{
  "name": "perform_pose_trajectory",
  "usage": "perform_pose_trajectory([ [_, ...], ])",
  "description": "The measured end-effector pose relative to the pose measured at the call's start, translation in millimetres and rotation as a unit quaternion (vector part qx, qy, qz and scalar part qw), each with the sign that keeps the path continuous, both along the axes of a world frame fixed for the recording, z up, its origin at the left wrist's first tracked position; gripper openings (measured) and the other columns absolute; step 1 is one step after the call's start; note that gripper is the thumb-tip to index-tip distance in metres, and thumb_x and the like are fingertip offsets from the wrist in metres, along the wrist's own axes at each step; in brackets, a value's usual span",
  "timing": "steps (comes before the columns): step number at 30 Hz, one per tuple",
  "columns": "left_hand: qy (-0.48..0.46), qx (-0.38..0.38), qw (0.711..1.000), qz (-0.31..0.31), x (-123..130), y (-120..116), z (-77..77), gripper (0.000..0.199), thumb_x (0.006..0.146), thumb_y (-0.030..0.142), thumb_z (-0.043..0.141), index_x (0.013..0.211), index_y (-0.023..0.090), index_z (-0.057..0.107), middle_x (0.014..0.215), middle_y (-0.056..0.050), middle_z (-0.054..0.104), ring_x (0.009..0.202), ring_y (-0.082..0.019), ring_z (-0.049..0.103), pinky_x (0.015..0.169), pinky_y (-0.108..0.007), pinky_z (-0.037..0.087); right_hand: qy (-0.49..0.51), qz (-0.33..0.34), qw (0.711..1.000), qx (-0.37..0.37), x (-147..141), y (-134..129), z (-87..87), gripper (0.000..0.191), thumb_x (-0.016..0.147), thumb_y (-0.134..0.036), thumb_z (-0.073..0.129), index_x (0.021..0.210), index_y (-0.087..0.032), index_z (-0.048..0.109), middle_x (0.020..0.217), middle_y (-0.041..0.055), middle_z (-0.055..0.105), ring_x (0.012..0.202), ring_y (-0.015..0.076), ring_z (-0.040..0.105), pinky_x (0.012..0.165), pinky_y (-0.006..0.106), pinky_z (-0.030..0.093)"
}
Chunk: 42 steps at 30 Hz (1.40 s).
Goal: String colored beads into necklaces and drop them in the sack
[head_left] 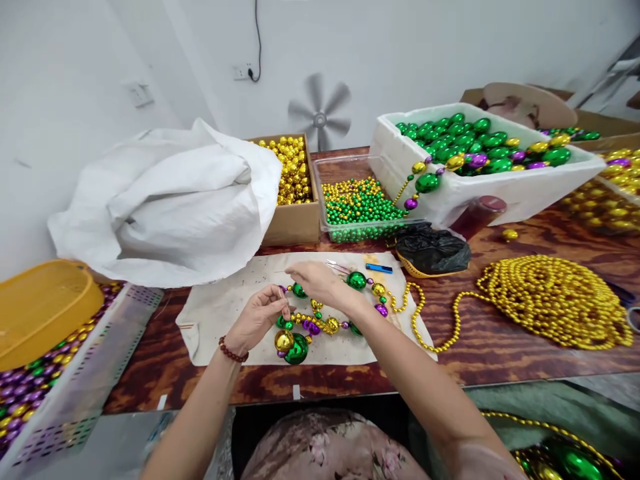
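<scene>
My left hand (261,316) is pinched over the cloth, at the left end of a bead garland (296,348) of green, gold and purple balls. Whatever thin thing it holds is too small to make out. My right hand (316,280) is just above and to the right, palm down over the garland, its fingertips partly hidden. The garland lies curved on a cream cloth (210,320). A blue cutter (379,268) and small metal tools (338,267) rest behind my right hand. A gold bead string (456,327) runs from the cloth to the right.
A coiled pile of gold beads (555,303) is at the right. Behind stand a foam box (500,193), a clear bead tray (367,233), a cardboard box (293,225) and a white sack (175,207). A black-lined basket (433,252) stands near the cloth; a yellow basket (47,313) is left.
</scene>
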<state>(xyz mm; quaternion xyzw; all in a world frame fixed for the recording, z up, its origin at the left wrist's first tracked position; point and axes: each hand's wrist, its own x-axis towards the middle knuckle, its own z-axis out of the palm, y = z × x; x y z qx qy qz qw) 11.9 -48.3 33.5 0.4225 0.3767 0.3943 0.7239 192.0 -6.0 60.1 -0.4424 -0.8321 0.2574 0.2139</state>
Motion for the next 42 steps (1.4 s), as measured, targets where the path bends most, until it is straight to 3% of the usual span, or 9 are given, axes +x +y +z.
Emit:
perform_pose_trajectory([
  [4,-0.004,0.005,1.0,-0.006,-1,2,-0.4,0.028,0.074,0.031,0.083,0.076,0.017,0.06,0.063,0.002,0.063,0.061,-0.01,0.059,0.063,-0.023,0.045,0.173,0.072,0.979,-0.074,19,-31,-12.2,0.02,0.098,-0.018,0.053,0.098,-0.02,0.073,0.095,0.0015,0.075,0.087,0.0166,0.067,0.077,0.025,0.045],
  [8,0.017,0.019,0.999,-0.023,-1,3,3.2,0.025,0.074,0.029,0.083,0.076,0.016,0.061,0.069,0.001,0.065,0.067,-0.011,0.06,0.066,-0.023,0.046,0.159,-0.006,0.987,0.01,22,-48,-14.0,0.017,0.093,-0.013,0.061,0.084,-0.019,0.074,0.081,0.0016,0.074,0.074,0.0148,0.065,0.071,0.024,0.041],
  [13,0.049,0.056,0.997,-0.035,-5,5,10.3,0.023,0.073,0.026,0.082,0.074,0.016,0.062,0.076,0.0,0.067,0.072,-0.011,0.061,0.073,-0.024,0.048,0.108,0.021,0.992,0.062,21,-58,-5.4,0.014,0.094,-0.017,0.062,0.089,-0.02,0.074,0.085,0.004,0.073,0.077,0.0159,0.064,0.07,0.025,0.039],
  [17,0.083,0.108,0.99,-0.036,-8,7,14.6,0.022,0.074,0.026,0.081,0.073,0.016,0.061,0.077,0.0,0.067,0.073,-0.011,0.062,0.073,-0.025,0.05,0.199,0.025,0.979,-0.031,19,-53,-8.7,0.016,0.094,-0.023,0.062,0.082,-0.018,0.072,0.083,0.0025,0.069,0.078,0.0152,0.061,0.071,0.025,0.04],
  [24,0.184,0.27,0.945,0.03,-6,1,5.1,0.017,0.083,0.026,0.07,0.076,0.018,0.057,0.081,-0.002,0.063,0.072,-0.013,0.06,0.065,-0.025,0.052,0.373,-0.03,0.882,-0.286,6,-31,-36.6,0.013,0.079,-0.018,0.059,0.082,-0.016,0.071,0.074,0.0003,0.068,0.072,0.0148,0.06,0.071,0.026,0.045],
  [29,0.242,0.408,0.873,0.118,-1,-3,-9.9,0.013,0.088,0.018,0.062,0.076,0.018,0.058,0.083,-0.003,0.063,0.076,-0.013,0.063,0.064,-0.023,0.052,0.404,-0.045,0.839,-0.36,0,-27,-40.1,0.014,0.068,-0.027,0.069,0.075,-0.016,0.073,0.066,-0.001,0.065,0.063,0.0124,0.053,0.064,0.026,0.041],
  [33,0.234,0.436,0.855,0.158,4,-5,-17.3,0.012,0.087,0.017,0.064,0.075,0.019,0.061,0.084,-0.004,0.065,0.076,-0.013,0.064,0.063,-0.023,0.053,0.422,-0.04,0.822,-0.38,-5,-25,-40.3,0.018,0.065,-0.032,0.073,0.073,-0.016,0.072,0.068,-0.0006,0.066,0.064,0.0122,0.051,0.064,0.026,0.039],
  [39,0.153,0.345,0.905,0.195,7,-6,-20.4,0.01,0.084,0.023,0.069,0.078,0.018,0.062,0.088,-0.002,0.065,0.063,-0.01,0.064,0.059,-0.023,0.054,0.382,-0.081,0.874,-0.29,16,-29,-38.4,0.009,0.071,-0.027,0.067,0.072,-0.018,0.066,0.065,-0.003,0.059,0.065,0.0131,0.049,0.065,0.026,0.038],
  [42,0.088,0.229,0.946,0.212,8,-7,-18.2,0.017,0.079,0.027,0.076,0.078,0.018,0.061,0.087,-0.001,0.067,0.065,-0.013,0.068,0.062,-0.026,0.056,0.423,-0.099,0.865,-0.25,36,-41,-36.9,0.009,0.075,-0.027,0.068,0.073,-0.019,0.066,0.078,-0.0001,0.063,0.074,0.0153,0.055,0.072,0.028,0.041],
])
